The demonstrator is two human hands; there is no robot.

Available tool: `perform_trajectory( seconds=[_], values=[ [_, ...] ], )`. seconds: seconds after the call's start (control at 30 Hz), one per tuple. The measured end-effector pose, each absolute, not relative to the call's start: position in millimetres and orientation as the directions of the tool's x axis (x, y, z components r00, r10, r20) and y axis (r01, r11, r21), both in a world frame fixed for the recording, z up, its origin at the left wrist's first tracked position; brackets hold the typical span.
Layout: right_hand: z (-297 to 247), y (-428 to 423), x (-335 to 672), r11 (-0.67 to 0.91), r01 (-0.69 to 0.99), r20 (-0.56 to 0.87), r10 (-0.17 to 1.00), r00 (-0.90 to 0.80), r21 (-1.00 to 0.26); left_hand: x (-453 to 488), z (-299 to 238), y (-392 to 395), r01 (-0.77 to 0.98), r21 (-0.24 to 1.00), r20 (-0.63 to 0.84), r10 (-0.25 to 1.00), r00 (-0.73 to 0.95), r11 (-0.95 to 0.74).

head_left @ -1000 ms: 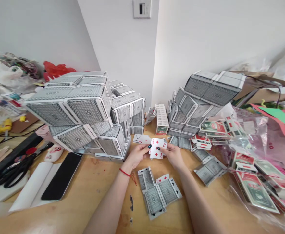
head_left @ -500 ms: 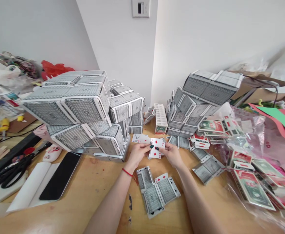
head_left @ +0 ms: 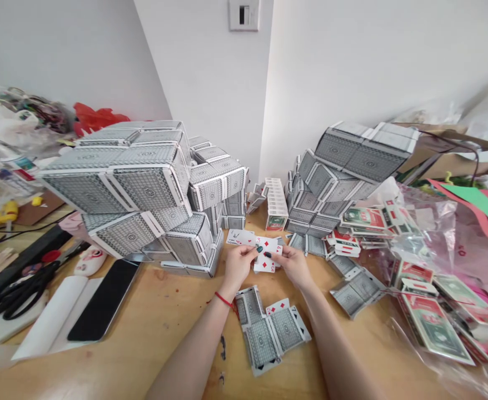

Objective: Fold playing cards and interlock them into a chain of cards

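Between my two hands, low over the desk, are face-up playing cards (head_left: 265,262) with red diamonds. My left hand (head_left: 240,262) pinches their left side, thumb on top. On the right side my right hand (head_left: 293,263) grips them the same way. Whether this is two cards or more, I cannot tell. Another white-faced card (head_left: 239,238) lies just behind my left fingers. Nearer to me, between my forearms, rests a group of interlocked cards (head_left: 262,336), mostly backs up, with a diamond card (head_left: 278,306) showing at its far edge.
Large structures of folded grey cards stand at left (head_left: 144,178) and right (head_left: 331,183). A row of card boxes (head_left: 276,203) sits between them. At left lie a phone (head_left: 104,300) and black scissors (head_left: 35,286). Card boxes (head_left: 433,322) and plastic wrap crowd the right.
Both hands stay on the cards, with only a slight shift of the fingers and cards. The view has moved a little; the rest looks the same.
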State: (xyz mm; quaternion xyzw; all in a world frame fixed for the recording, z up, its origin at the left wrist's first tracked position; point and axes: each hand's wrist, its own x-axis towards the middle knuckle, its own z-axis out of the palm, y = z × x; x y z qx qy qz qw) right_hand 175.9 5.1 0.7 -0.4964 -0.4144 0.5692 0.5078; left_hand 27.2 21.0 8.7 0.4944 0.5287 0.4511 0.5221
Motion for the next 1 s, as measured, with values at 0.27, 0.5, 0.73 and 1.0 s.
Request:
perform_trajectory(
  seconds=[0.27,0.5,0.73,1.0],
  values=[
    [1,4,166,-0.135,-0.234,-0.139,0.99,0.002,-0.963,29,9,15,0.433,0.893,0.135,0.991,0.007,-0.124],
    [4,2,161,-0.133,-0.364,-0.149,0.989,0.018,-0.922,31,8,14,0.665,0.708,0.205,0.971,0.126,-0.236],
    [1,2,162,-0.139,-0.346,-0.147,0.989,-0.001,-0.928,31,8,14,0.718,0.661,0.196,0.974,0.112,-0.216],
    [1,1,161,-0.08,-0.243,-0.098,0.993,0.062,-0.967,26,6,16,0.592,0.789,0.107,0.986,0.127,-0.162]
  ],
)
